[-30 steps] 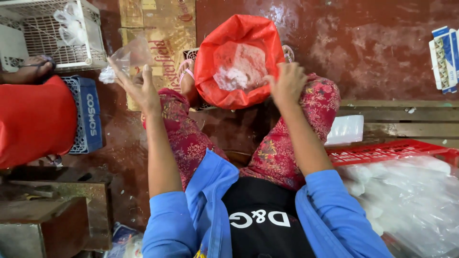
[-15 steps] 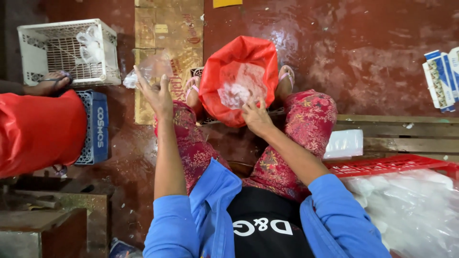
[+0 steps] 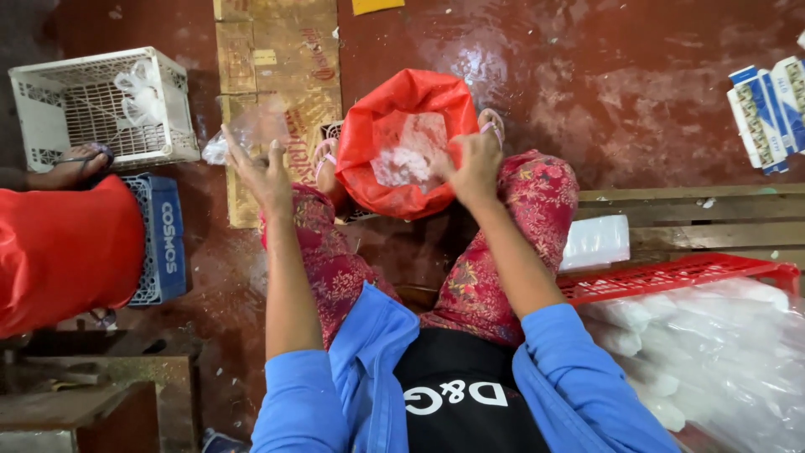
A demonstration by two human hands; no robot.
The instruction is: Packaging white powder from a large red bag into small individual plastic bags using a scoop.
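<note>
The person sits low with knees apart, and a red plastic bag (image 3: 408,143) stands on the wet red floor (image 3: 637,92) between the feet, its mouth rolled wide so the pale, icy-looking contents (image 3: 408,155) can be reached from above. The right hand (image 3: 472,165) is at the bag's near right rim, fingers curled down and inward toward the contents; whether it is pinching the rim or closing on a piece cannot be told. The left hand (image 3: 267,172) is lifted out to the side over the left knee, palm spread and fingers (image 3: 237,149) extended, with a thin clear plastic bag (image 3: 245,132) held up against the fingertips, seemingly kept away from the body so it hangs open and stays off the floor. Flattened cardboard (image 3: 277,75) lies on the floor beyond that hand. A white wire-mesh crate (image 3: 50,113) with a knotted clear bag inside stands at the far left, and a blue plastic crate (image 3: 163,243) sits just beside another person's red-clad leg (image 3: 63,252) and sandalled foot (image 3: 71,164). At the right, a red crate (image 3: 671,275) piled with filled clear bags (image 3: 713,335) stands close by the person's side, beside wooden planks (image 3: 688,214) and a white block (image 3: 595,242)
</note>
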